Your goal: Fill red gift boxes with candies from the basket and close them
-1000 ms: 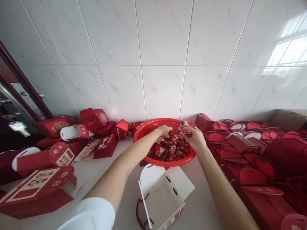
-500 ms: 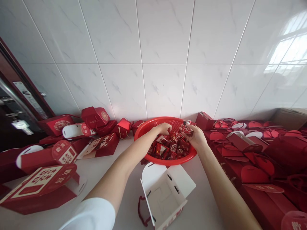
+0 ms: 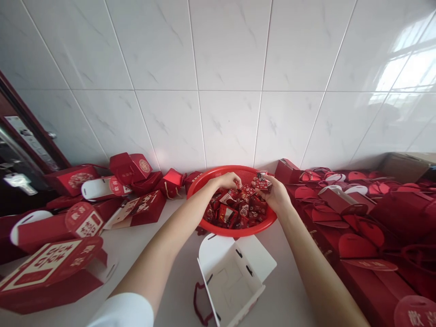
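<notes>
Nearest, a box (image 3: 231,290) with a white inside stands with its flaps spread on the pale tabletop (image 3: 289,286), a dark red cord (image 3: 196,300) looped at its left. Red cartons (image 3: 150,210) crowd the left side, and folded red packaging (image 3: 361,245) covers the right. Just beyond the box sits a red basket (image 3: 238,232) holding wrapped sweets (image 3: 244,208). Over its right part, the right hand (image 3: 275,193) pinches small red packets (image 3: 263,182) between thumb and fingers. The left hand (image 3: 230,180) curls above the sweets, fingers mostly closed; whether it grips anything I cannot tell. Behind rises a tiled wall (image 3: 228,127).
</notes>
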The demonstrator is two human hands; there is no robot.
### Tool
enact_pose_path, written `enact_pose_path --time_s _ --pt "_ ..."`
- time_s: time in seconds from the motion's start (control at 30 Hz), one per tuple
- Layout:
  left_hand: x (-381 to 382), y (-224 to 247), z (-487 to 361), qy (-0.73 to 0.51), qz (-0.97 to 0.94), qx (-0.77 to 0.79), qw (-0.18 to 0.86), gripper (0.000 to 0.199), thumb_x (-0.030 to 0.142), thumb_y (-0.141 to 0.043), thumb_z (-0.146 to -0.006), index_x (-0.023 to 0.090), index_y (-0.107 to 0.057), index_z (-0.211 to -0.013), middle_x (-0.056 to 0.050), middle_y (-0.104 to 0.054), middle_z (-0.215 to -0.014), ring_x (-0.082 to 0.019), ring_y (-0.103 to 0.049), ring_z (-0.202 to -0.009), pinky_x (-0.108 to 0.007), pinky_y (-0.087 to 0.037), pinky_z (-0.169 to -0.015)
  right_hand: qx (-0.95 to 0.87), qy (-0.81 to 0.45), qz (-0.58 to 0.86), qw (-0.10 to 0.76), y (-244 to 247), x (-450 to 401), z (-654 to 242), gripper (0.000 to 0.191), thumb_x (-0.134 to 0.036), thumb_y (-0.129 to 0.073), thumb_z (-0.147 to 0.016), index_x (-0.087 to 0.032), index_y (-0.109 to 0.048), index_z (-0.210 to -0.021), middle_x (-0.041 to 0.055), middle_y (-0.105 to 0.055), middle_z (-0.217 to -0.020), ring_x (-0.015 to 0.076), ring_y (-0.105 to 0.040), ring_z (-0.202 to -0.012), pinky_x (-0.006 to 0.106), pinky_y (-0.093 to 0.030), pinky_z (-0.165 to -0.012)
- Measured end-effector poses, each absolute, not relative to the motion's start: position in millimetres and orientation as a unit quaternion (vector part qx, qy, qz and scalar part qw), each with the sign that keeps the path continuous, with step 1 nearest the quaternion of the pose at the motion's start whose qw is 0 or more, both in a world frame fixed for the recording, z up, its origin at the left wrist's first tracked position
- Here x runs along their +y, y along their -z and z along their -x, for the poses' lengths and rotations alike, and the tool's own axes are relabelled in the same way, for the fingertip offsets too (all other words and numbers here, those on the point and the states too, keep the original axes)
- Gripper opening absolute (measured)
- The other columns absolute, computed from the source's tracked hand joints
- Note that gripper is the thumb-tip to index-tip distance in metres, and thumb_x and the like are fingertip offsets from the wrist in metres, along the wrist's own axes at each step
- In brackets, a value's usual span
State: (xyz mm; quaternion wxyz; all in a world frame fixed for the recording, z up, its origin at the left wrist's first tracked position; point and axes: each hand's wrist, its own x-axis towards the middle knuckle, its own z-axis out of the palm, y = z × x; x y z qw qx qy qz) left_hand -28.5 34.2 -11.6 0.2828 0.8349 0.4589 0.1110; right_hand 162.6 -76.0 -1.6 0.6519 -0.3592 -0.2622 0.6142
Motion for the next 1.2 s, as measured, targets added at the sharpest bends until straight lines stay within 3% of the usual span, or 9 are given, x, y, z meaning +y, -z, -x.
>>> enact_pose_path --time_s 0.2,0.37,0.5,0.77,0.93,1.07,1.13,1.2 --pt "29 -2 29 -0.265 -0.805 0.395 0.354 0.018 0.015 -0.062 -0.067 0.015 -0.075 -0.08 -0.01 -0.076 -0.111 -0.022 -0.069 -0.099 -0.03 -0.054 -0.085 -0.271 -0.61 0.362 0.651 4 -74 -163 0.009 -0.013 -0.071 -0.072 -0.017 -0.065 -0.077 0.0035 -0.073 -0.077 0.018 -0.073 -0.07 0.023 -0.057 -0.05" --pt "17 -12 23 -0.351 -0.775 0.325 0.413 0.026 0.014 -0.065 -0.063 0.015 -0.078 -0.085 -0.012 -0.071 -0.126 -0.028 -0.064 -0.118 -0.043 -0.046 -0.105 -0.289 -0.612 0.357 0.644 7 -73 -163 0.019 -0.014 -0.079 -0.065 -0.018 -0.064 -0.075 0.0025 -0.073 -0.077 0.0196 -0.073 -0.071 0.026 -0.061 -0.054" --pt "8 -16 16 -0.358 -0.747 0.264 0.495 0.034 0.01 -0.066 -0.059 0.016 -0.08 -0.09 -0.01 -0.07 -0.128 -0.029 -0.059 -0.126 -0.045 -0.039 -0.113 -0.306 -0.61 0.345 0.645 9 -73 -161 0.024 -0.016 -0.084 -0.056 -0.02 -0.066 -0.07 0.0008 -0.073 -0.078 0.0201 -0.072 -0.075 0.028 -0.063 -0.059" --pt "-6 -18 3 -0.318 -0.752 0.26 0.517 0.04 0.013 -0.076 -0.061 0.017 -0.079 -0.101 -0.01 -0.063 -0.14 -0.033 -0.05 -0.138 -0.046 -0.04 -0.114 -0.308 -0.603 0.347 0.649 8 -74 -162 0.029 -0.012 -0.087 -0.052 -0.018 -0.066 -0.07 -0.0004 -0.071 -0.076 0.0158 -0.068 -0.075 0.026 -0.062 -0.063" --pt "-10 -21 3 -0.296 -0.779 0.243 0.496 0.051 0.008 -0.066 -0.063 0.019 -0.077 -0.111 -0.008 -0.057 -0.147 -0.031 -0.042 -0.144 -0.042 -0.033 -0.12 -0.291 -0.6 0.355 0.655 5 -74 -162 0.029 -0.005 -0.084 -0.052 -0.018 -0.065 -0.07 -0.0004 -0.071 -0.069 0.015 -0.068 -0.066 0.024 -0.06 -0.056" --pt "-10 -22 3 -0.279 -0.797 0.253 0.472 0.065 0.006 -0.054 -0.068 0.021 -0.066 -0.13 -0.007 -0.063 -0.141 -0.026 -0.055 -0.133 -0.041 -0.044 -0.11 -0.275 -0.583 0.35 0.68 4 -74 -163 0.029 -0.005 -0.083 -0.053 -0.018 -0.063 -0.068 -0.0012 -0.069 -0.066 0.0143 -0.067 -0.063 0.022 -0.057 -0.051" --pt "-10 -18 1 -0.219 -0.826 0.338 0.395 0.062 0.008 -0.053 -0.075 0.022 -0.061 -0.135 -0.009 -0.066 -0.136 -0.022 -0.063 -0.122 -0.036 -0.05 -0.101 -0.268 -0.575 0.347 0.691 4 -73 -163 0.029 -0.006 -0.083 -0.053 -0.018 -0.062 -0.067 -0.002 -0.069 -0.065 0.0133 -0.066 -0.06 0.021 -0.055 -0.049" --pt "-10 -11 -2 -0.109 -0.843 0.43 0.305 0.052 0.013 -0.061 -0.076 0.023 -0.065 -0.128 -0.008 -0.071 -0.127 -0.021 -0.068 -0.11 -0.03 -0.054 -0.091 -0.266 -0.571 0.343 0.697 3 -73 -164 0.03 -0.006 -0.083 -0.052 -0.019 -0.061 -0.067 -0.0025 -0.068 -0.064 0.0132 -0.066 -0.059 0.02 -0.054 -0.047"
